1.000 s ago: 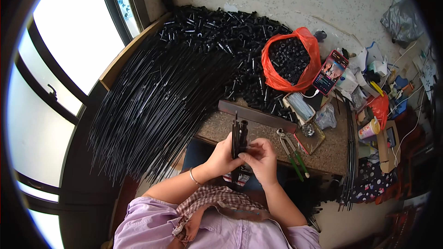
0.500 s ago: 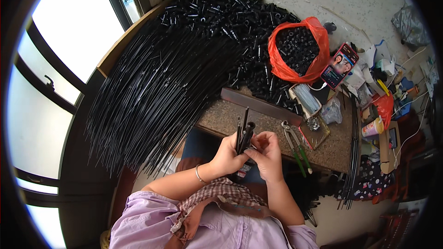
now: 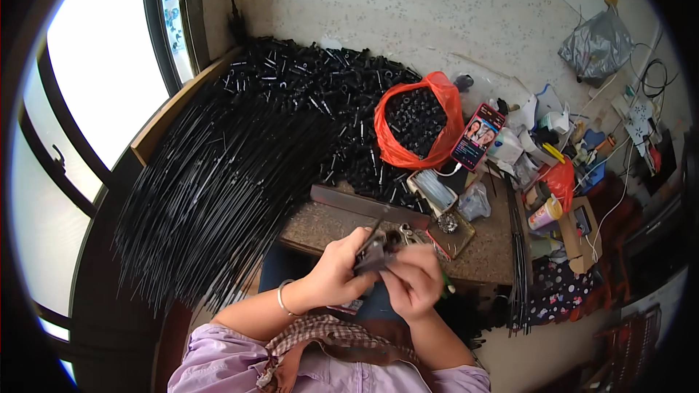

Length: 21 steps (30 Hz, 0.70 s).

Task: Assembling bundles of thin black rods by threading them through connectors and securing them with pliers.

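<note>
My left hand [image 3: 336, 268] is closed around a small bundle of black parts [image 3: 373, 253], blurred by motion. A thin black rod and a dark round tube end poke up out of it. Close by on the right, my right hand [image 3: 413, 284] has its fingers bent and pinched together at the bundle's side. What those fingers hold is too blurred to make out. Just beyond my right hand lie green-handled pliers [image 3: 409, 235], partly hidden by it.
Long thin black rods [image 3: 211, 196] are heaped at the left. Short black tubular pieces [image 3: 298, 76] pile up behind, beside a red plastic bag [image 3: 389, 151] of small black parts. A metal bar [image 3: 357, 202] edges the pile. A phone [image 3: 477, 137] leans at the right.
The view has tilted up, showing more wall. The black bundle has tipped over and blurred between my hands, and my right hand has shifted against its side.
</note>
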Available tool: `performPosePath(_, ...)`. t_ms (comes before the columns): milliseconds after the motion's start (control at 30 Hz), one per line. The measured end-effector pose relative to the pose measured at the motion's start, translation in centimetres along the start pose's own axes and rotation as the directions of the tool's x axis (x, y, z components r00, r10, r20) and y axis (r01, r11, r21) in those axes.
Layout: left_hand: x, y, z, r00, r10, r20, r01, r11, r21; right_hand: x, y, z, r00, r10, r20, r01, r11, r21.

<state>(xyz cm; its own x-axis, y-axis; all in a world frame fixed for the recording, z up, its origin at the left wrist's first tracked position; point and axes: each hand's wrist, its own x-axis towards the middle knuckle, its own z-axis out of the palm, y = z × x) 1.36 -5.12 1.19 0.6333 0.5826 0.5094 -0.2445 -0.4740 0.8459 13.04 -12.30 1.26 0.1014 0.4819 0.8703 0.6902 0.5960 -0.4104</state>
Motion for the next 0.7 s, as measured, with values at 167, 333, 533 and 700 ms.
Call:
performPosePath(167,-1.3,2.2,-3.1,0.997,-0.052,0.057,0.072,0.888,-0.454,-4.8,1.6,-4.3,0.985,0.114,0.133,-0.049,0.909,-0.414)
performPosePath(333,-2.6,2.2,-2.1,0.991,-0.130,-0.024,0.121,0.969,-0.217,-10.4,0.8,-5.3,0.619,0.753,0.224,-0.161,0.400,-0.902)
performPosePath(533,-1.9,5.0,-2.6,0.995,-0.100,0.029,0.104,0.981,-0.162,-7.5,-2.3,-4.5,-0.007,0.930,0.368,-0.992,-0.053,0.115)
performPosePath(700,-2.1,4.5,-4.3,0.997,-0.061,-0.046,0.047,0.966,-0.256,-3.3,-7.5,-5.8,0.848,0.341,0.405,-0.264,0.936,-0.234)
